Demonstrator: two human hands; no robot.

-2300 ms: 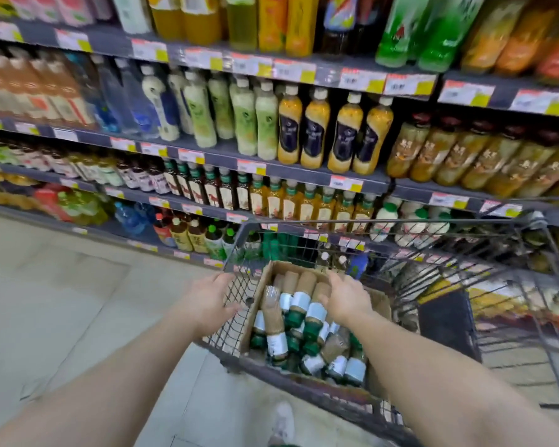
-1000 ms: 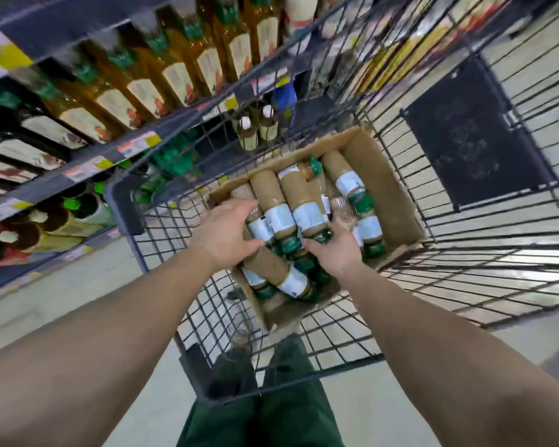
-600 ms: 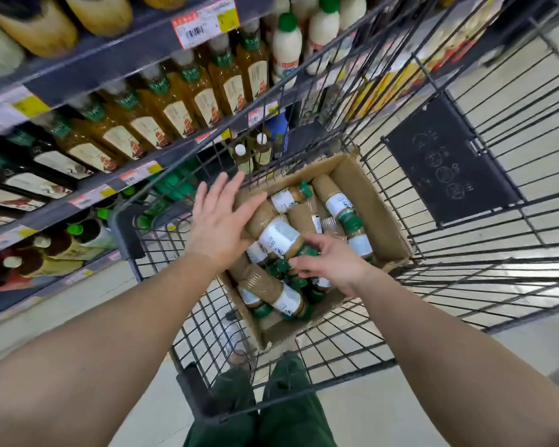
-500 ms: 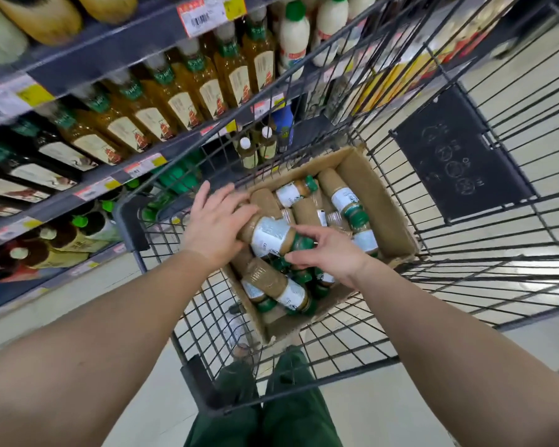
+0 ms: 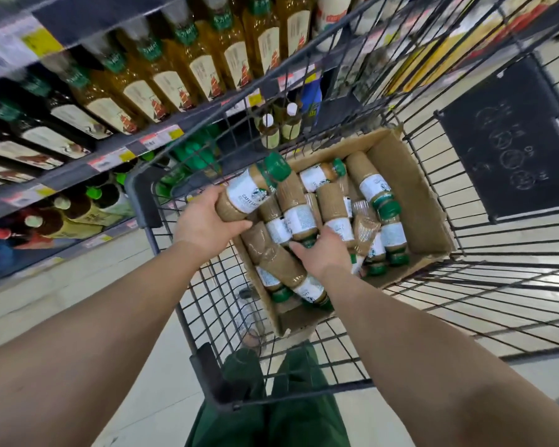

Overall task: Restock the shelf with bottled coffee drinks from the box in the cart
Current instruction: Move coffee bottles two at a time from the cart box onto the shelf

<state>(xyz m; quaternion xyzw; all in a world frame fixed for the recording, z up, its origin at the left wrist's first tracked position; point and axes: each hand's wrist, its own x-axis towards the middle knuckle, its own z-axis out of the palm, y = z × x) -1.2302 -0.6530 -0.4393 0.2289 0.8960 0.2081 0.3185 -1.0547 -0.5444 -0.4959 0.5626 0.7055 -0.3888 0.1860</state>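
pale tiled floor [image 5: 120, 295] under wire cart [image 5: 188, 301], stocked shelf [image 5: 162, 137] alongside

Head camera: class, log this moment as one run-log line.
left hand grips coffee bottle, raised | right hand on bottles in box | cart by shelf

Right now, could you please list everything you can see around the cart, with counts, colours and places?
Lifted coffee bottle: one, tan with green cap, held over the box's left edge.
Boxed coffee bottles: about ten, tan with white labels, lying jumbled.
Cardboard box: one, brown, inside the cart.
Cart: one, dark wire, before the shelves.
Black panel: one, on the cart's far side.
Shelf bottles: many, amber with green caps, upper left.
Trousers: green, bottom centre.
Left hand: grips the lifted bottle.
Right hand: fingers curled on a boxed bottle.
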